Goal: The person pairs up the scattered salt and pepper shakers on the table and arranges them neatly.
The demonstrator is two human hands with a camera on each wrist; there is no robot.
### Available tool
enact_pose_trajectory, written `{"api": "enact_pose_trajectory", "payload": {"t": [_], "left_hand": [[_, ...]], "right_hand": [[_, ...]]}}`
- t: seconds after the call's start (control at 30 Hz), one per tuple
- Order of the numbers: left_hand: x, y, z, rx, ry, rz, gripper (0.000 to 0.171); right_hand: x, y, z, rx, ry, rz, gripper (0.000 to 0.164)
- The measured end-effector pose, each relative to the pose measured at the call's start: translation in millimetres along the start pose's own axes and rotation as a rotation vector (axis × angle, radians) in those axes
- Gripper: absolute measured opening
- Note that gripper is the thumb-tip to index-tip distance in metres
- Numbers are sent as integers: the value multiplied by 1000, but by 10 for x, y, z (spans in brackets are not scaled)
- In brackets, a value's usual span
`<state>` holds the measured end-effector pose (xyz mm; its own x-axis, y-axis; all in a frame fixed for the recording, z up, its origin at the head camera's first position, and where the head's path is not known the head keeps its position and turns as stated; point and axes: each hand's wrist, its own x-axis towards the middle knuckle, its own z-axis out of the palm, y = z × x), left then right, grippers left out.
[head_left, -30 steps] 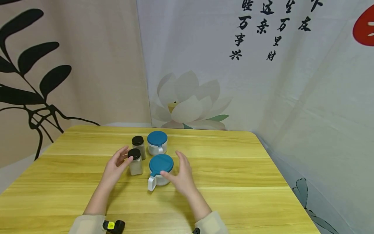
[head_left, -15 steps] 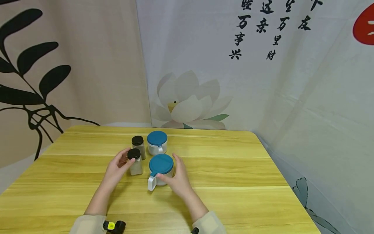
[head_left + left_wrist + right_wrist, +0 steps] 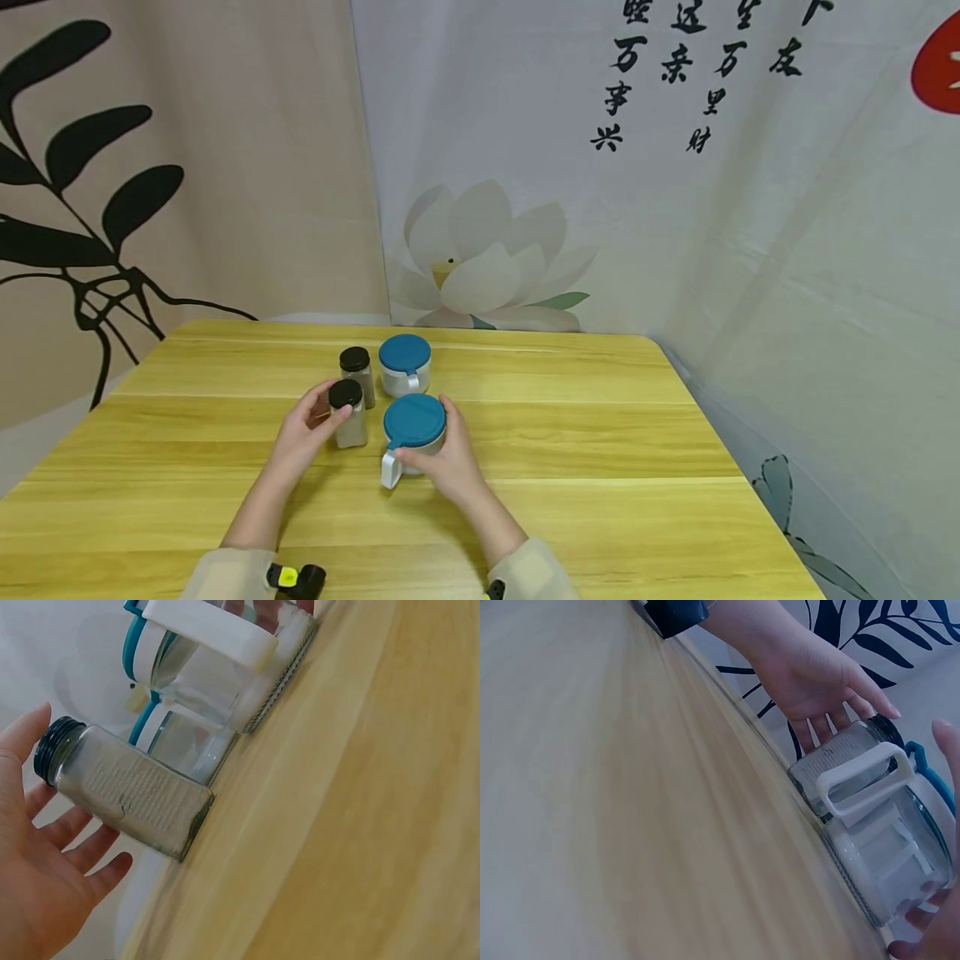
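The right hand has closed in, fingers curled round the nearer blue-lidded glass jar, thumb by its handle at seven o'clock; the left hand is spread about the nearer black-capped glass bottle, at the jar's nine o'clock, contact unclear. Both stand upright on the table, the work apparently at its gripping stage

We're looking out over a yellow wood-grain table, and beyond it we're seeing pale cloth hanging in soft folds. Over on the left we're catching a bold black plant print; in the middle a white lotus print is showing just above the table's far edge. Higher up we're spotting columns of black Chinese characters, a red patch is peeking in at the right edge.
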<state>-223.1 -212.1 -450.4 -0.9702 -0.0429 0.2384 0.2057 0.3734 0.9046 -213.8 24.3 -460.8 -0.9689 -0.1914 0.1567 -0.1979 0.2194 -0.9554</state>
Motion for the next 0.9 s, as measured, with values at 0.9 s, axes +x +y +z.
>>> {"api": "enact_pose_trajectory", "payload": {"t": [0.9], "left_hand": [[78, -21, 60, -146, -15, -23, 58]], "right_hand": [[40, 32, 143, 106, 69, 16, 104]]}}
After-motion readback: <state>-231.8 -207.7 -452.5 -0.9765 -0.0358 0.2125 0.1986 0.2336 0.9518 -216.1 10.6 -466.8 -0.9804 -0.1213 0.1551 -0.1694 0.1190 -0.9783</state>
